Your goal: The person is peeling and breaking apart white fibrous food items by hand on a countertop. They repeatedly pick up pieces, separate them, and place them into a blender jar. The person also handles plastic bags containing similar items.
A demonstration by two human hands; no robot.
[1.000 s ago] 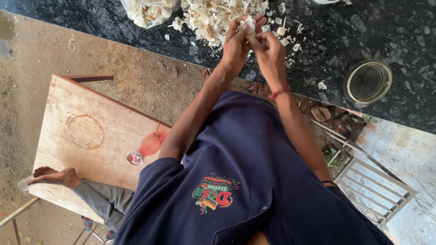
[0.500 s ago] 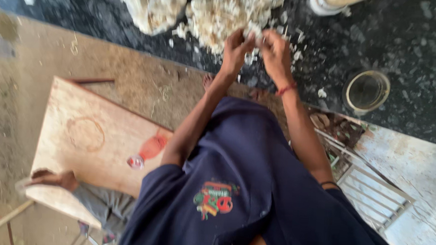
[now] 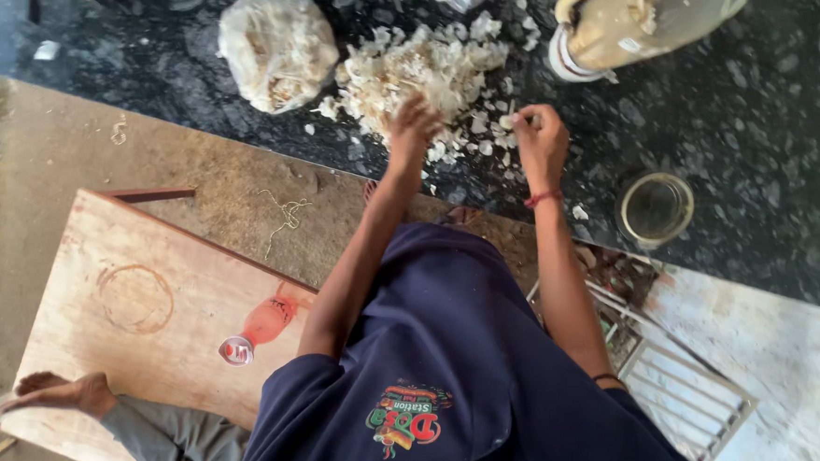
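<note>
Garlic skins and cloves [image 3: 418, 72], a loose pale heap, lie on the dark speckled tabletop [image 3: 763, 99], spread out in front of the person in the navy shirt [image 3: 459, 373]. From above you look down both bare arms to that heap. Off to one side stands a wooden bench [image 3: 144, 301] on the dirt floor, with a small reddish bottle [image 3: 257, 327] lying on it and another person's hand [image 3: 60, 392] resting at its near edge.

Next in size, a clear bag [image 3: 277, 50] stuffed with pale peelings sits just beside the heap, and a cream jug [image 3: 626, 27] stands near its far side. A round glass [image 3: 656, 208] sits well apart from the heap, close to the tabletop's edge.

The left hand [image 3: 413, 128] rests on the near edge of the heap, fingers curled down into the scraps; I cannot tell whether they have closed on anything. The right hand [image 3: 538, 139], a red thread at its wrist, is bunched into a loose fist at the fringe of the scatter, fingertips pinched on what looks like a small pale piece [image 3: 506, 121].

To my eye, the scatter of small bits [image 3: 476, 131] already reaches toward the tabletop's edge, so a careless sweep of either hand could push pieces onto the floor. The right forearm passes near the glass, and a wide elbow could knock it off.
</note>
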